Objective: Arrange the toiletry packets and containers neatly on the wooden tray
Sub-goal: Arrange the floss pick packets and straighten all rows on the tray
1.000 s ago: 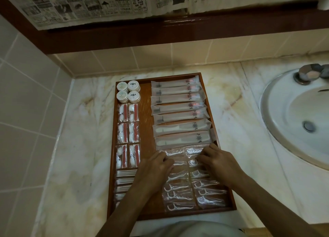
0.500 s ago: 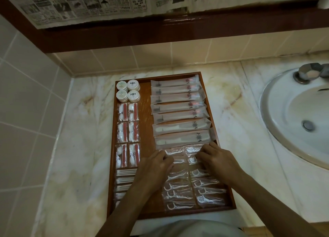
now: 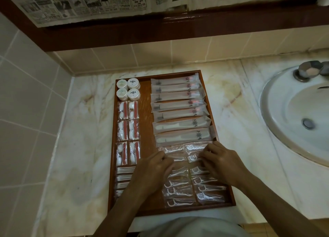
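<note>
- Four round white containers (image 3: pixel 128 89) at the wooden tray's (image 3: pixel 145 119) far left corner bear dark emblems; their writing is too small to read.
- Long packets (image 3: pixel 178 110) carry the same emblem.
- Left hand (image 3: pixel 154 167) and right hand (image 3: pixel 220 161) lie knuckles up, fingers curled onto clear floss-pick packets (image 3: pixel 179 194); whether they pinch any is unclear.

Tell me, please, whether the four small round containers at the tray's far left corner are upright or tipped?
Upright. The four round containers show flat white lids facing up, in a two-by-two block on the wooden tray.
</note>
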